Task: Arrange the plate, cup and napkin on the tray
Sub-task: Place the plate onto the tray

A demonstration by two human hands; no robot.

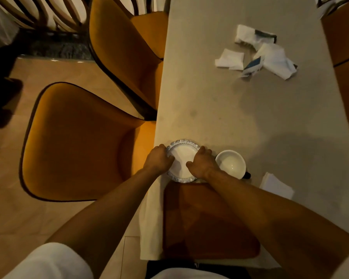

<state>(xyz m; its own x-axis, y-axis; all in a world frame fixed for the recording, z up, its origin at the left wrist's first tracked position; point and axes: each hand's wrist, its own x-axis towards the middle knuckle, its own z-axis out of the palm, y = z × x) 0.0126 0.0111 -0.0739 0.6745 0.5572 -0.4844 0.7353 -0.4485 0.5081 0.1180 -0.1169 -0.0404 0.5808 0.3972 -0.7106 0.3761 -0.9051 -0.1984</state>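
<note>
A small white plate (182, 158) with a blue patterned rim lies on the table just beyond the far edge of a brown tray (208, 224). My left hand (159, 159) grips the plate's left rim and my right hand (203, 163) grips its right rim. A white cup (231, 164) with a dark handle stands upright to the right of the plate, touching my right hand. A folded white napkin (276, 185) lies flat on the table to the right of the cup. The tray holds nothing.
The beige table (230, 107) runs away from me. Crumpled white napkins and a blue-and-white packet (258, 53) lie at the far right. Two orange chairs (79, 141) stand along the table's left side, another at the right edge.
</note>
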